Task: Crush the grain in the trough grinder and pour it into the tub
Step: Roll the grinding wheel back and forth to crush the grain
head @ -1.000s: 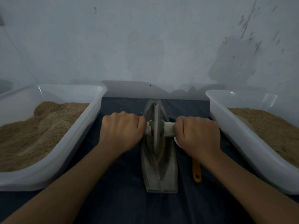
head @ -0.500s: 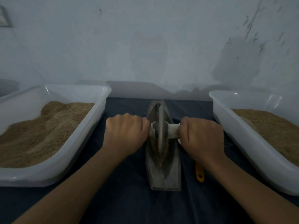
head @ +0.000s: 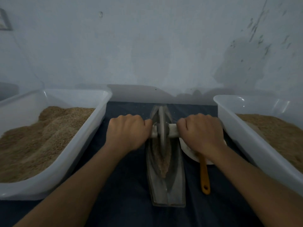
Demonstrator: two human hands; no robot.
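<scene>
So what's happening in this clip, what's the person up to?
A person is grinding grain. The left hand and right hand each grip an end of the axle of a grinding wheel standing in the trough grinder, with crushed grain lying in the groove. Grain-filled tubs flank it; nothing is poured yet.

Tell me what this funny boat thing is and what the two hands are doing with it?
The picture comes from a camera worn on a person's head, looking down at their own hands. The boat shape is a trough grinder, lying on a dark cloth. A stone wheel stands in its groove on a pale axle. The left hand and right hand each grip one end of that axle, with the wheel sitting on the brown grain to crush it. A white tub of grain sits on each side. Beside the grinder lie a white dish and an orange handle.
</scene>
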